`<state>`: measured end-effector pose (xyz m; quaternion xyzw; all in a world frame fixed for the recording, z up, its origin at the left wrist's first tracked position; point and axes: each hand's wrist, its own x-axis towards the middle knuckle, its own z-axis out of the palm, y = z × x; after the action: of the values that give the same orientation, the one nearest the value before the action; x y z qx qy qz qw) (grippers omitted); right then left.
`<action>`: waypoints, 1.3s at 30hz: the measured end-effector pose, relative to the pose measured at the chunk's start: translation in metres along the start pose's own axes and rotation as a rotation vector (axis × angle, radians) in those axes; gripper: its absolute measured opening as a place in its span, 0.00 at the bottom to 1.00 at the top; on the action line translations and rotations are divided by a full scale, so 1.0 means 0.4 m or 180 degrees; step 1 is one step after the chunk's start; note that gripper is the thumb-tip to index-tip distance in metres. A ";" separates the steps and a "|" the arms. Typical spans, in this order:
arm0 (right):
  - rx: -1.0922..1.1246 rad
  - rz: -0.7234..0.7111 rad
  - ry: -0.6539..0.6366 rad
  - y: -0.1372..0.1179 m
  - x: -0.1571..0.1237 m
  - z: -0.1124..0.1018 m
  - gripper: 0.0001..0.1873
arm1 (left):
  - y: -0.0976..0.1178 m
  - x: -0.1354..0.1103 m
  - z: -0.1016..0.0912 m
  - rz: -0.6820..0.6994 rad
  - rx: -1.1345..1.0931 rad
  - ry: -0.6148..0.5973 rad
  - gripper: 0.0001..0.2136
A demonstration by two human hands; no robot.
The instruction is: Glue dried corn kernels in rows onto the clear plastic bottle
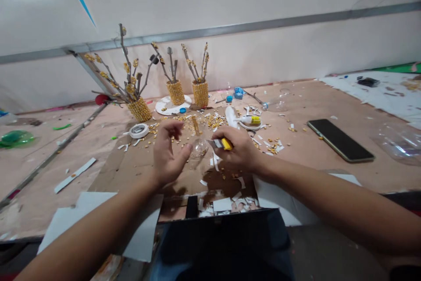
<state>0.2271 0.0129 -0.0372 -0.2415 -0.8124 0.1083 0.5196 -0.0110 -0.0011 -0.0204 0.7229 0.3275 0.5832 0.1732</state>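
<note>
My right hand (239, 147) is closed round a yellow box cutter (226, 143), its blade pointing left toward a clear rounded plastic piece (199, 147). Beside that piece is my left hand (169, 151), with the fingers bent and the thumb apart from them. The left thumb tip is at the edge of the plastic; whether it touches cannot be made out. A narrow strip covered in corn kernels (195, 126) stands up just behind the clear piece. Loose kernels (215, 121) and white scraps lie around on brown cardboard (115, 165).
Corn-covered pots with twigs stand at the back, one (176, 92) on a white disc (161, 105). Nearby are a tape roll (138, 130), a glue bottle (250, 120) and blue caps. A phone (340, 139) and a clear plastic bottle (399, 143) lie right.
</note>
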 end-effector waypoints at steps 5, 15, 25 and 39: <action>-0.0174 0.0622 -0.0231 0.025 0.016 0.007 0.03 | -0.131 0.052 -0.032 -0.0725 -0.0372 -0.0824 0.47; -0.0207 0.0607 -0.0143 0.040 0.016 0.026 0.05 | -0.159 0.053 0.007 -0.1695 -0.1844 -0.1420 0.45; -0.0046 0.0386 0.0166 0.033 0.021 0.019 0.02 | -0.146 0.040 0.017 -0.1726 -0.1484 -0.1300 0.34; -0.0090 0.0845 0.0178 0.018 0.019 0.020 0.06 | -0.149 0.038 0.018 -0.1580 -0.1185 -0.1363 0.33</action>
<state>0.2193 0.0237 -0.0376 -0.3571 -0.7599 0.1579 0.5197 -0.0187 0.0532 -0.0487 0.6832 0.3375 0.4086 0.5024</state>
